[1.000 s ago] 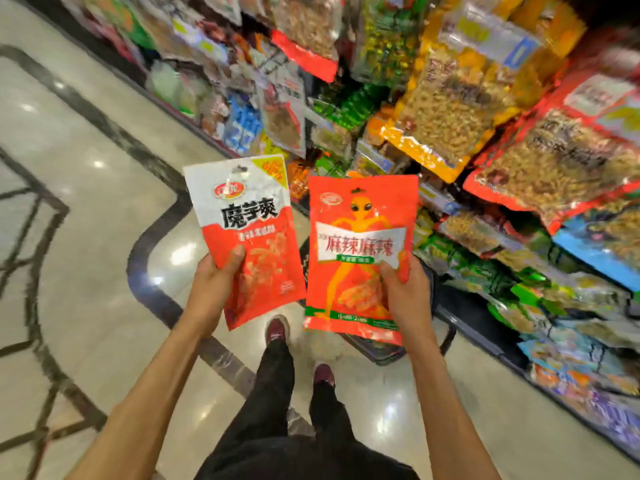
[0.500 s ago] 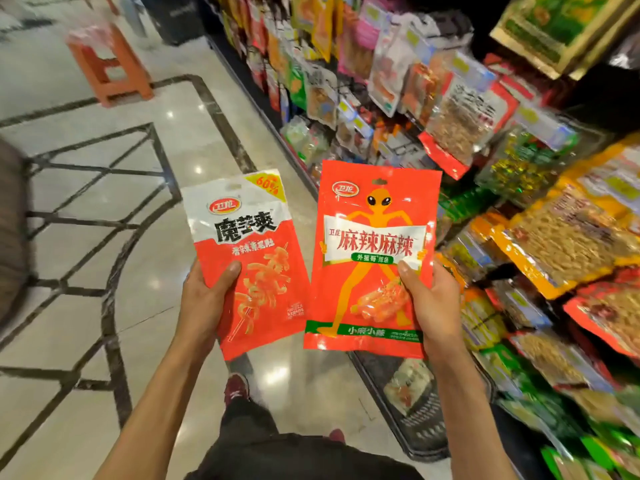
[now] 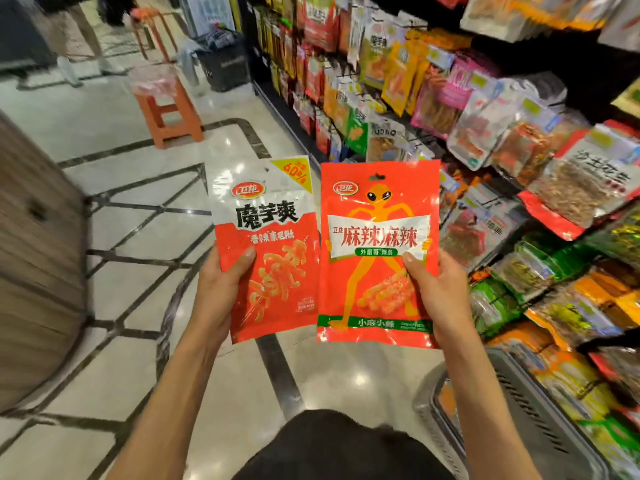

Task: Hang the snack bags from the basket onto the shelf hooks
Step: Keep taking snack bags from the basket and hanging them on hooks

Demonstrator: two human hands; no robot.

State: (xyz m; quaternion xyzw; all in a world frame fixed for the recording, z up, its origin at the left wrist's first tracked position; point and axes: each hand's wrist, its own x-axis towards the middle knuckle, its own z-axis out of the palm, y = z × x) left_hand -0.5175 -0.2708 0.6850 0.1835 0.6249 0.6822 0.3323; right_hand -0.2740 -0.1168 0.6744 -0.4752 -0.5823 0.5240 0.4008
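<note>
Far left, an orange stool [image 3: 166, 109] stood on the tiled floor [image 3: 114, 209], well apart from the work. The left hand [image 3: 221, 289] held the white-and-red bag [image 3: 266, 244] upright by its lower left edge. Its grip was clamped on the bag, with the thumb across the front and the fingers hidden behind. Just beside it, almost edge to edge, the orange bag [image 3: 377, 251] stood upright in the right hand [image 3: 440, 292], whose grip was clamped on the lower right edge in the same way. Both bags were out of the basket [image 3: 519, 403], which sat on the floor at lower right against the foot of the shelf [image 3: 450, 98]. Neither was hung yet.

Both holds were low and on one edge only, so a slippery film bag could probably pivot or slide out during the reach. With both hands full, neither was free to steady a hook or part the crowded packets. Pushing in could knock hanging stock loose. The orange bag's hang hole [image 3: 377, 176] was small and easily missed or torn; the other bag's hole could not be made out. No free hook could be told apart among the packets, so a bag might land on the wrong row. The basket by the feet was a trip risk.
</note>
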